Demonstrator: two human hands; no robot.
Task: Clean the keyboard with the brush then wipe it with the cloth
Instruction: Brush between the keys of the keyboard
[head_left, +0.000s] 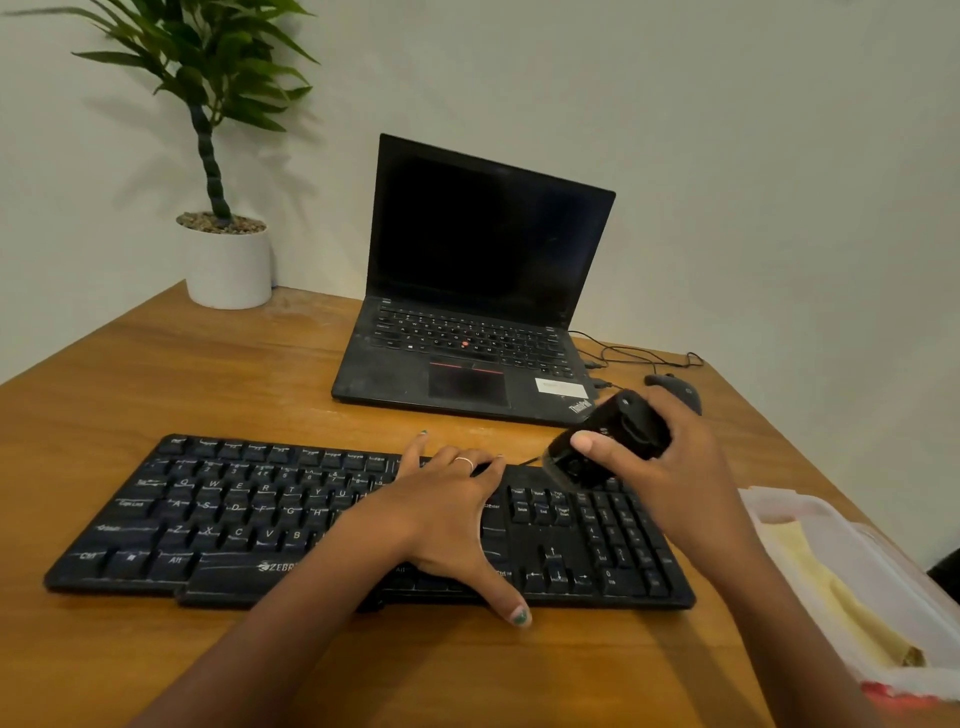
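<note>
You are pressing your left hand (447, 519) flat on the middle of the keyboard (208, 519), fingers spread wide and straight, thumb hanging over the near edge, so the board is being pinned to the wooden desk (208, 364). Your right hand (670, 467) is gripping a dark, rounded object (602, 447) just above the keyboard's far right corner, over the number pad; it is probably the brush, though its working end is blurring into the black keys and I cannot make out bristles. The cloth is most likely the pale yellow fold (831, 587) lying in the clear container (893, 561) at the right, near edge of the desk, well apart from both hands. From here the risks are plain: your planted left hand is covering a wide block of keys, so those could go unbrushed unless you are shifting it; a hard stroke at the corner could be skidding the board toward the laptop (483, 291) beyond it; and debris could be getting swept onto the desk, not away.
</note>
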